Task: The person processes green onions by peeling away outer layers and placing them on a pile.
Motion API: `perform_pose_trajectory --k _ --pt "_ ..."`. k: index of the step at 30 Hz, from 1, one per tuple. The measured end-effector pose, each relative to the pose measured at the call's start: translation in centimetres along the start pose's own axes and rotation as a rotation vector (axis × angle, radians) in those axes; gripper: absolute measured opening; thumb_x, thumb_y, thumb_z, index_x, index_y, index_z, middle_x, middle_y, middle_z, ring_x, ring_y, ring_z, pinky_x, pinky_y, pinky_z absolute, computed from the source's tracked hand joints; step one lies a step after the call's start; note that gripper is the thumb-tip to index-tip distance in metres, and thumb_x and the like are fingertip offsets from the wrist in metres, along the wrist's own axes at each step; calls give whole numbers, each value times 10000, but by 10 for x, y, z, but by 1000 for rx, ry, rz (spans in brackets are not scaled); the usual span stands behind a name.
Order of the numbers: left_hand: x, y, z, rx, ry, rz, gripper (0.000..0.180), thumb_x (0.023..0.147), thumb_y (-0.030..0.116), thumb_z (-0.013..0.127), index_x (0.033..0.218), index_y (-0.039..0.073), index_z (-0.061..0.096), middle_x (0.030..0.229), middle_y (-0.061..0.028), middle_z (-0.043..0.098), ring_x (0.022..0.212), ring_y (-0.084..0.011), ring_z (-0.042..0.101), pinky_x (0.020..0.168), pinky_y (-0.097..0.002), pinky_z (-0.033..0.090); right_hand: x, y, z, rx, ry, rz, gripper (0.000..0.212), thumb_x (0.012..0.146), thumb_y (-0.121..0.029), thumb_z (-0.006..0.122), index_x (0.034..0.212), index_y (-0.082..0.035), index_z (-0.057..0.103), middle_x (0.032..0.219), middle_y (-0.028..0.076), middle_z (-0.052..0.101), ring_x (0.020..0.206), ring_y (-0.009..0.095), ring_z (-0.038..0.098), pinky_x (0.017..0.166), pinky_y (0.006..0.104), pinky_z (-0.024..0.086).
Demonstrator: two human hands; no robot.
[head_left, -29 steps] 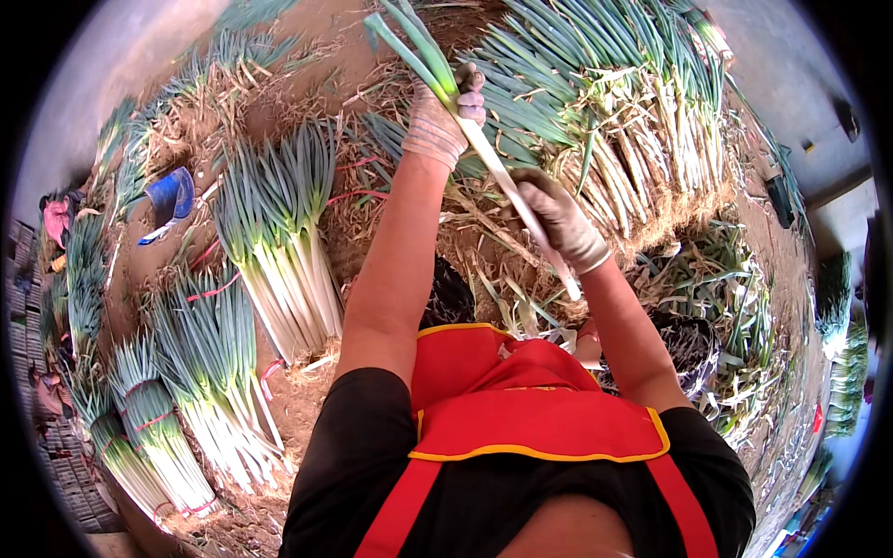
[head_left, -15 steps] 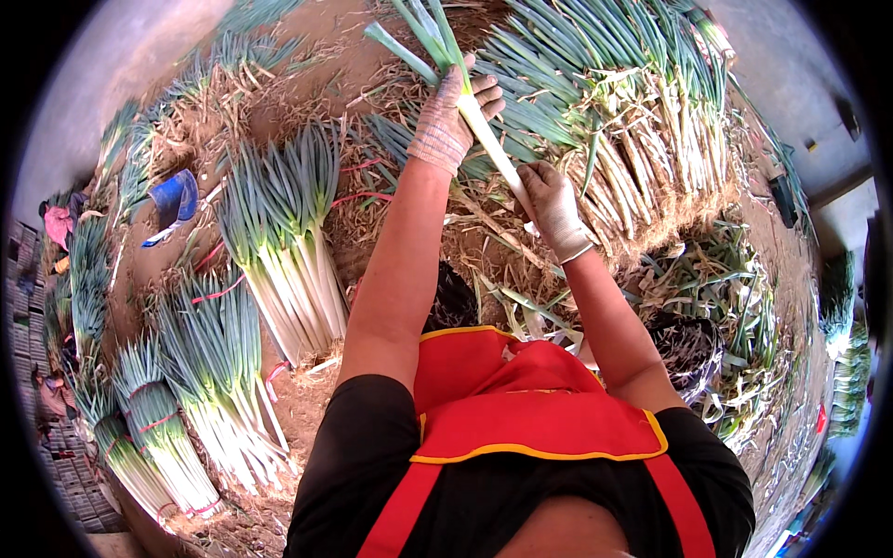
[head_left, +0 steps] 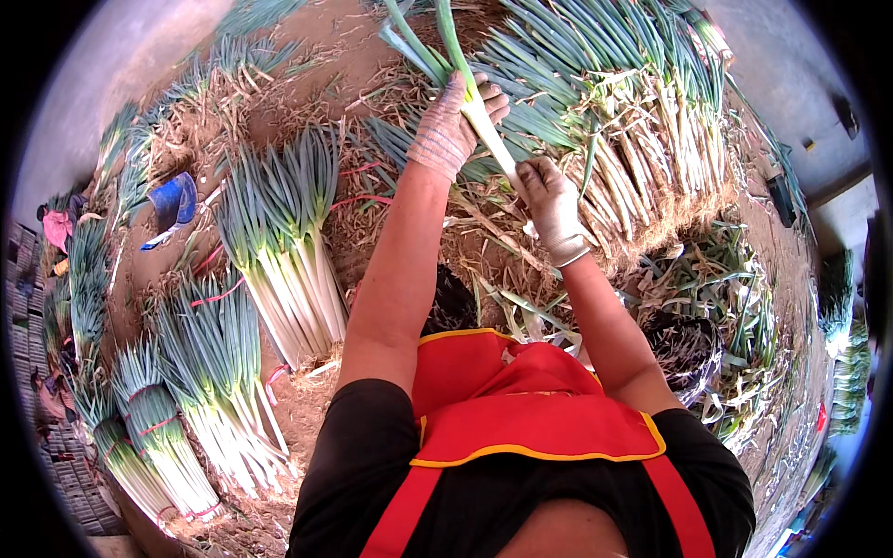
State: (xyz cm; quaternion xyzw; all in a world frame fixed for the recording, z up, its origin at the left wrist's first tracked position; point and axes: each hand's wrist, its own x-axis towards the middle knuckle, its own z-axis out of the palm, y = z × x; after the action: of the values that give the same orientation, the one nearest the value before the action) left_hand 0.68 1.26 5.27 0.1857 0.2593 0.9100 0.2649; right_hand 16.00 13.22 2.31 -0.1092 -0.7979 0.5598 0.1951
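Left of the left grip (head_left: 462,116) lie clean-shanked green onions (head_left: 296,279); right of the right grip (head_left: 547,197), husk-covered green onions (head_left: 684,153) look undone. The held green onion (head_left: 492,136), clasped by the left, pinched lower by the right, seems largely stripped; leaves point forward-left, long axis diagonal.

Viewed from the person's head, through the left of two fisheye cameras worn side by side; directed steeply downward and forward over the chest (head_left: 476,502). Set nearest to the red apron (head_left: 539,423) and black sleeves (head_left: 358,446), large in the lower part, and farther from the left hand (head_left: 454,127) and right hand (head_left: 552,206), both above centre. Opened wide enough to take in the brown floor (head_left: 139,279) on either side, up to grey walls (head_left: 772,65) at upper left and right. Shown upright and unmirrored, bent toward a dark curved rim (head_left: 23,56).
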Motion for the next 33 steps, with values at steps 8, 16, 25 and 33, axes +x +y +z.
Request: perform_pose_trajectory --k 8,16,25,33 --pt "-1 -2 8 -69 -289 -9 565 768 502 708 1109 64 603 984 -99 658 1175 -344 536 1036 -573 394 -6 -13 -12 677 -239 403 352 968 -305 531 1121 11 535 736 72 628 509 146 587 438 238 469" --pt "1 -2 12 -110 -306 21 523 632 512 805 1011 172 683 1012 -15 665 1194 -289 529 1046 -582 389 -13 -15 -25 712 -462 453 243 943 -118 531 1156 -1 523 883 108 637 646 158 630 525 272 535" --pt "11 36 -43 -281 -131 158 413 834 486 651 1072 164 548 806 37 564 582 -71 505 494 -240 446 -103 130 -42 980 -772 842 308 887 -164 654 1077 51 543 689 52 593 538 116 550 424 251 438" --pt "19 51 -76 -118 25 151 398 886 482 590 1014 106 574 812 -15 551 647 -136 516 558 -300 478 -131 224 -102 -878 -824 257 308 895 -276 574 1129 -92 653 1049 126 657 898 268 640 813 356 510"
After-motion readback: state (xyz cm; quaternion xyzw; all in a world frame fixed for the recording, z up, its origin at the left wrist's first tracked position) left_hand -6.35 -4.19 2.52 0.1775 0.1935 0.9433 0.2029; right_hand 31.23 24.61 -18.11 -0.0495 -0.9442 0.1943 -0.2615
